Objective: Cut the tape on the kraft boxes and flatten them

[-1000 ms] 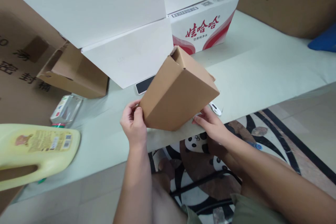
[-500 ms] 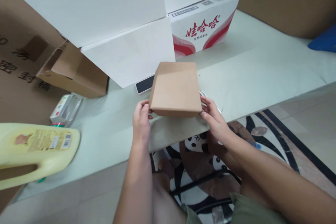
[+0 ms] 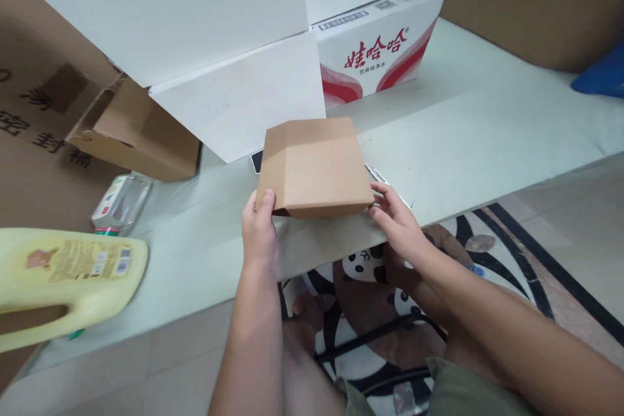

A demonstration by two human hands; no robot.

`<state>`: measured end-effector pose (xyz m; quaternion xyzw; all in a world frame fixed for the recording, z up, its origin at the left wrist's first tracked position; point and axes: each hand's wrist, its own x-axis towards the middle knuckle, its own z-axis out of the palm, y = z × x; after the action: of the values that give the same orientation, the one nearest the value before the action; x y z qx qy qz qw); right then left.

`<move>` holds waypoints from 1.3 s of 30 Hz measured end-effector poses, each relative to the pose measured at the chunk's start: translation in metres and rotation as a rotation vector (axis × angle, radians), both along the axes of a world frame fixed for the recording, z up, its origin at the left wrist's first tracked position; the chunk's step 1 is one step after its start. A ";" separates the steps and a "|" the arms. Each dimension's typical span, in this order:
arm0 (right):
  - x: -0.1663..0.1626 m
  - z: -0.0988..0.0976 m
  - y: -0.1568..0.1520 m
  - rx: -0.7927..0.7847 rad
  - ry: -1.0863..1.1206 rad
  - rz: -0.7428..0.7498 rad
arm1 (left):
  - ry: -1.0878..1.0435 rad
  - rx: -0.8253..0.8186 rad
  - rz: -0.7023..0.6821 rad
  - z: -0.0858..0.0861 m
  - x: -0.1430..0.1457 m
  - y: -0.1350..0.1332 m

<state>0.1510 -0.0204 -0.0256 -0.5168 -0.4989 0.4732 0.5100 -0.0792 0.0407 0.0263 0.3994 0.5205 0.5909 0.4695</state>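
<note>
A small brown cardboard box [image 3: 324,166] is between my hands near the front edge of the covered table. Its left side flap [image 3: 273,166] leans outward, and my left hand [image 3: 260,227] pinches that flap with the thumb on top. At the front right corner, my right hand [image 3: 396,218] grips the box with thumb and fingers. Behind the box a phone [image 3: 257,161] lies mostly hidden, only its left end showing. A thin silvery item [image 3: 383,179] pokes out past the right side, too covered to name.
White cartons [image 3: 238,97] stand along the back, one with red lettering [image 3: 375,55]. To the left are an open brown box [image 3: 141,130], a clear bottle [image 3: 124,201] on its side and a yellow jug [image 3: 73,286]. A blue object [image 3: 602,75] sits far right.
The box's left flap has swung outward to the left with my left hand on it. More of the phone is covered now. My right hand stays at the right corner.
</note>
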 end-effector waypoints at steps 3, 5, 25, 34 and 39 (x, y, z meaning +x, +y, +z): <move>0.002 -0.002 0.002 -0.009 -0.111 -0.004 | -0.113 -0.073 0.083 0.002 -0.002 0.003; 0.006 -0.004 0.004 0.035 -0.264 -0.060 | -0.156 -0.115 0.176 0.001 -0.007 0.007; 0.006 -0.002 0.003 0.137 -0.234 0.031 | 0.188 -0.166 0.017 -0.013 -0.011 0.009; 0.006 -0.002 0.003 0.105 -0.179 0.046 | 0.220 -0.231 -0.082 -0.015 -0.001 0.004; 0.006 -0.002 0.002 0.099 -0.181 0.047 | 0.233 -0.199 -0.087 -0.021 -0.002 0.003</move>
<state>0.1572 -0.0183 -0.0279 -0.5198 -0.5778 0.4110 0.4765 -0.0814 0.0433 0.0049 0.4390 0.6098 0.4650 0.4682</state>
